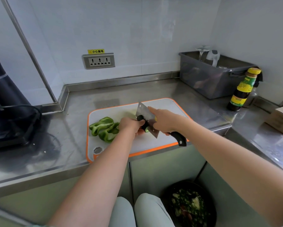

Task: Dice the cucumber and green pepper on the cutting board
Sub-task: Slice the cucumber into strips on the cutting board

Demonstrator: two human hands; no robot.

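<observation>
Head view: tub holds glassware; left grip clamps cucumber, right grip clamps cleaver; pepper at cutting board 9 o'clock edge.

cucumber mostly under left hand, appliance cropped; box cropped

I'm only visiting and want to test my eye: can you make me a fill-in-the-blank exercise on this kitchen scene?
1. The right hand grips the cleaver by its ____ handle.
2. The left hand holds the cucumber on the board, whose rim is ____.
3. The pepper pieces lie to the ____ of the left hand.
4. The bottle beside the bin has a ____ cap.
Missing words: black, orange, left, yellow.
</observation>
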